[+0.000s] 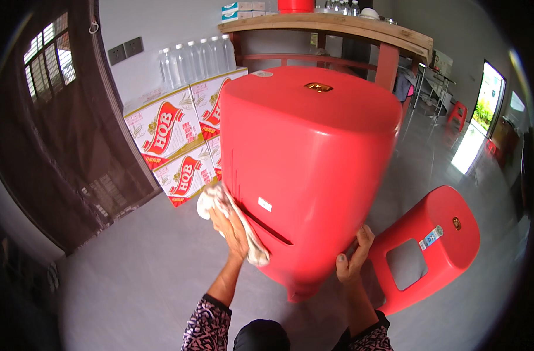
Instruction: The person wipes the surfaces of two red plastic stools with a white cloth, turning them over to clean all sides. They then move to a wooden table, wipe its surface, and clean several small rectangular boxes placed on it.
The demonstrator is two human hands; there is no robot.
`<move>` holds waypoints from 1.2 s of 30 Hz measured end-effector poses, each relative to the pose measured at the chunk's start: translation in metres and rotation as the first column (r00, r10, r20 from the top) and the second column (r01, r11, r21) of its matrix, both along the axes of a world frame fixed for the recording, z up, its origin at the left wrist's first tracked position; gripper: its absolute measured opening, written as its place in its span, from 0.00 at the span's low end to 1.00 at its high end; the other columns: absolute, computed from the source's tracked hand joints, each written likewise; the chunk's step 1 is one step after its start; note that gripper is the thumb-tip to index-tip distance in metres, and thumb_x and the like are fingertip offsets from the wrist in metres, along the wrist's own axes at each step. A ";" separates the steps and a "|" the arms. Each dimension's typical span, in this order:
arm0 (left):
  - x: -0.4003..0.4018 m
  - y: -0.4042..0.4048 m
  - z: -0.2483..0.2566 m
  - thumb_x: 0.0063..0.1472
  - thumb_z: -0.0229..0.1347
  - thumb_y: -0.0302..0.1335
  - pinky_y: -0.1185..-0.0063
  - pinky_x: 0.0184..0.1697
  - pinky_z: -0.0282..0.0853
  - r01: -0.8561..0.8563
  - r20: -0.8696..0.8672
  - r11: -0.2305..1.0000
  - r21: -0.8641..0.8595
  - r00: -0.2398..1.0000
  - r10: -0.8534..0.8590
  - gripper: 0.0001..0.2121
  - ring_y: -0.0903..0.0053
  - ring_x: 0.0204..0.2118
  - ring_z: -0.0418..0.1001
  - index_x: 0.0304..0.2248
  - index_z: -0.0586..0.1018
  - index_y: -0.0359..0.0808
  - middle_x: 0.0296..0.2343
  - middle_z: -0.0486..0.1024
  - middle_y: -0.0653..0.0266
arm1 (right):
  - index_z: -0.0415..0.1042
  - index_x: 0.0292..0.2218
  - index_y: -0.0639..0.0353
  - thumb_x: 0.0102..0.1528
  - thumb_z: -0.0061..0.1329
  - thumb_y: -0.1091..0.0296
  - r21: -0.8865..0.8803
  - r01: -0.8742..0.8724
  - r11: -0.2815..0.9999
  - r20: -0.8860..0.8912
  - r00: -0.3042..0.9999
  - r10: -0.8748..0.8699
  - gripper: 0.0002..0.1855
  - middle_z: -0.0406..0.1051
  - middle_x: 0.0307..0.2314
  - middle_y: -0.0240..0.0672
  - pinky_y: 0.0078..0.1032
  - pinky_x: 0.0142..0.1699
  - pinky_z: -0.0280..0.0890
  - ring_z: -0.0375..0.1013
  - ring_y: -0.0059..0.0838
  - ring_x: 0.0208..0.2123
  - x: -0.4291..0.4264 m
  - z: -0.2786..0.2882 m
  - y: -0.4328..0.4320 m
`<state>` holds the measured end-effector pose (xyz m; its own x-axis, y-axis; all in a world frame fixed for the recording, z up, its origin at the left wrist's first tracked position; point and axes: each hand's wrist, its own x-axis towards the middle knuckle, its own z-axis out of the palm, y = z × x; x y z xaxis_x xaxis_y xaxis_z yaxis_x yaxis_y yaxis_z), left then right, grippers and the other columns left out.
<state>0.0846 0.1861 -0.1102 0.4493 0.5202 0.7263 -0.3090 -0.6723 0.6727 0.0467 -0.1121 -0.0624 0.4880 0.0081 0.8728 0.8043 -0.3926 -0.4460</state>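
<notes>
A large red plastic stool (289, 166) is held up tilted before me. It has a gold emblem (318, 87) on its rounded top, a small white label (265, 204) and a dark slot on the side facing me. My left hand (228, 226) presses a pale patterned cloth (258, 252) flat against its lower left side. At the lower right edge, my right hand (357, 256) steadies the stool, its fingertips partly behind it. To the right on the floor is a second red plastic stool (451, 228), with an open side and a stickered edge.
Printed cartons (166, 129) are stacked by the wall, with several clear bottles (197, 61) on top. Behind the stool stands a wooden table (337, 24) bearing boxes and bottles. A dark screen door (52, 131) is at left; a small red stool (458, 115) sits farther back.
</notes>
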 end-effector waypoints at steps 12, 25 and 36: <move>-0.012 -0.002 -0.064 0.65 0.43 0.28 0.70 0.53 0.56 0.000 -0.138 0.939 -0.344 0.989 -0.050 0.18 0.64 0.49 0.62 0.52 0.58 0.30 0.46 0.62 0.48 | 0.55 0.53 0.71 0.52 0.44 0.52 0.002 0.023 1.000 -0.030 0.999 -0.023 0.36 0.56 0.48 0.55 0.40 0.54 0.51 0.56 0.48 0.49 -0.002 0.003 0.004; -0.168 -0.107 0.072 0.66 0.40 0.43 0.77 0.55 0.57 0.533 0.104 0.139 -0.834 0.400 -0.910 0.27 0.77 0.53 0.61 0.59 0.51 0.39 0.51 0.61 0.63 | 0.70 0.44 0.60 0.41 0.59 0.52 -0.310 -0.157 0.938 -0.036 0.987 0.154 0.31 0.52 0.51 0.54 0.44 0.54 0.57 0.58 0.56 0.50 -0.109 0.045 0.048; -0.126 -0.063 0.132 0.64 0.44 0.40 0.69 0.54 0.57 0.468 -0.056 0.819 -0.333 0.857 -0.513 0.28 0.69 0.57 0.56 0.58 0.55 0.31 0.55 0.58 0.55 | 0.70 0.43 0.57 0.41 0.49 0.77 0.004 0.329 0.944 0.361 0.880 -0.308 0.23 0.57 0.49 0.53 0.43 0.49 0.59 0.58 0.51 0.49 -0.041 0.147 0.042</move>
